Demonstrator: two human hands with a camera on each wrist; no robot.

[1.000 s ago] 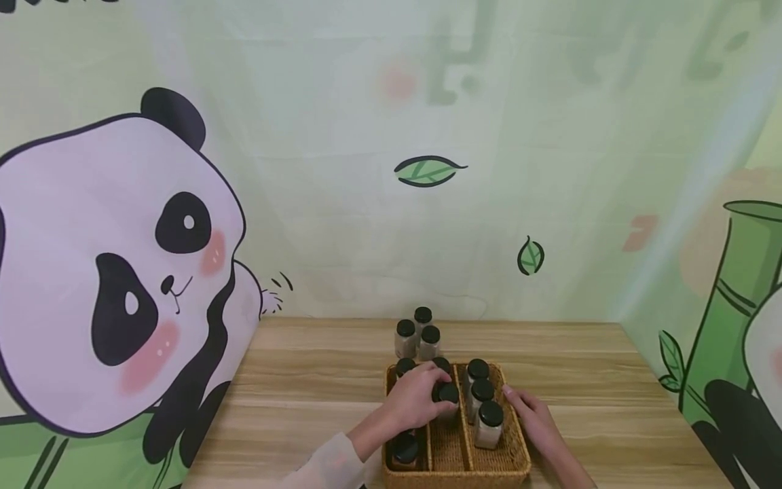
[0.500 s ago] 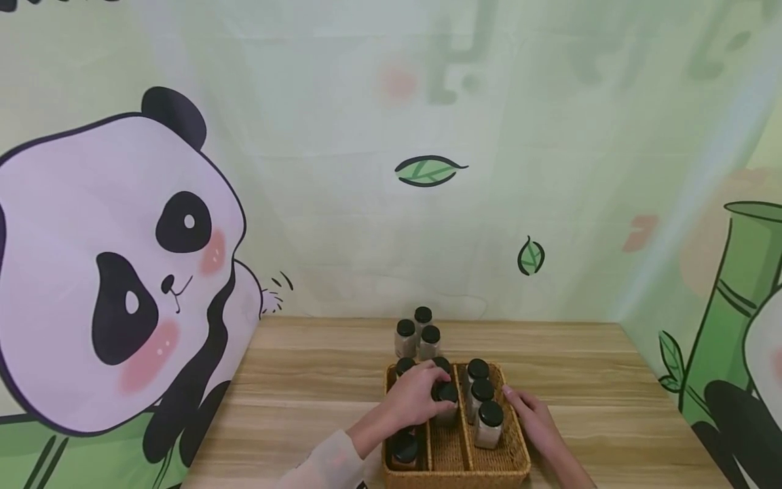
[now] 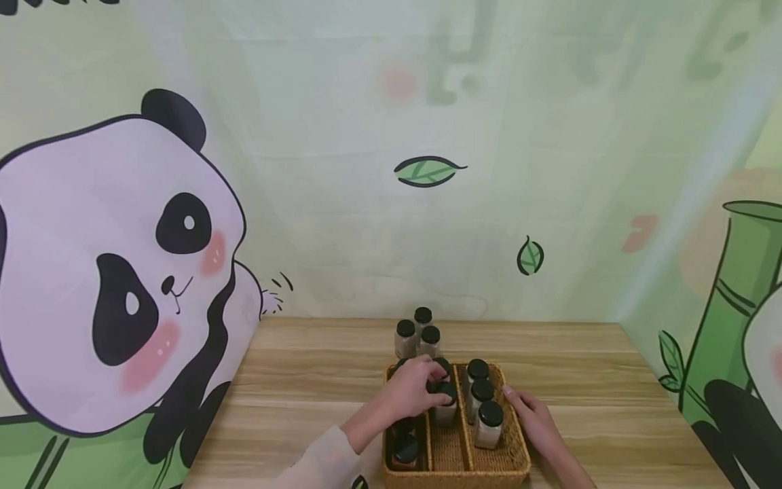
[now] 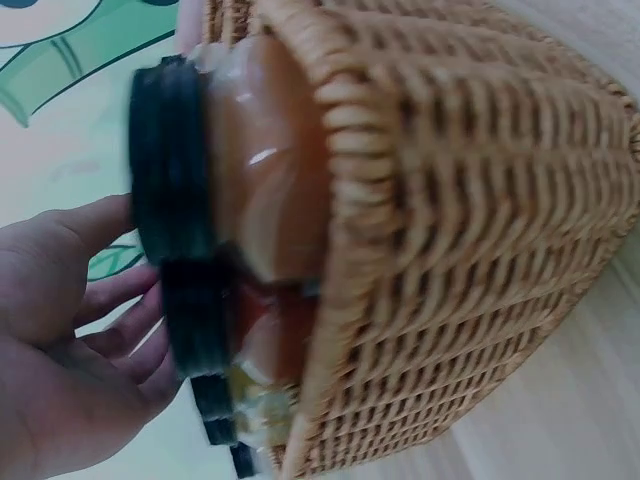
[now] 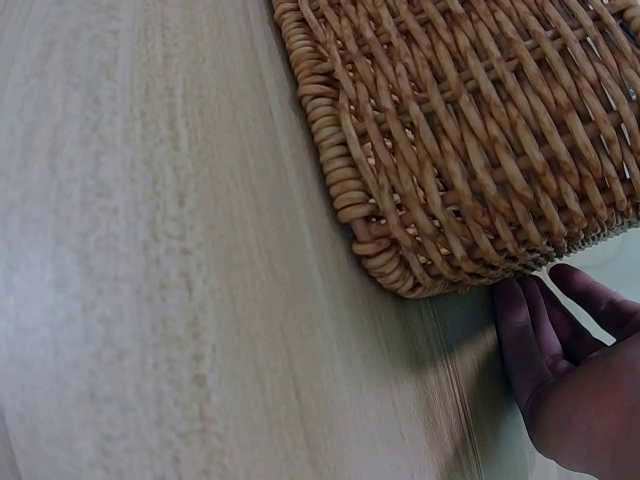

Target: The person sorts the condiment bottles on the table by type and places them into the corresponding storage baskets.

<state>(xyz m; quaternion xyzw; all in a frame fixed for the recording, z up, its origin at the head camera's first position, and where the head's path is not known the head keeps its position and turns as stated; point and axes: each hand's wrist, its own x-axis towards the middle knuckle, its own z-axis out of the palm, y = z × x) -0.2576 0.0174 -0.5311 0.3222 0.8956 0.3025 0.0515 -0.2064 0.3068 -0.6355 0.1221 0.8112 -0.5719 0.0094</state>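
Note:
A wicker basket with three lengthwise compartments holds several black-lidded jars. My left hand is over its middle compartment, thumb and fingers loosely spread at the lid of the nearer jar there. Another jar stands behind that one, partly covered by the fingers. In the left wrist view, the left hand shows relaxed fingers beyond a row of dark lids. My right hand rests with extended fingers against the basket's right side. The right wrist view shows those fingers by the woven wall.
Three more jars stand on the wooden table just behind the basket. The right compartment holds a row of three jars. In the left compartment a jar sits near the front. A panda-print backdrop rises behind the table.
My left hand's grip on the middle jar has loosened, and the hand has shifted slightly up and away from it. The jar sits in the middle compartment. The right hand stays put.

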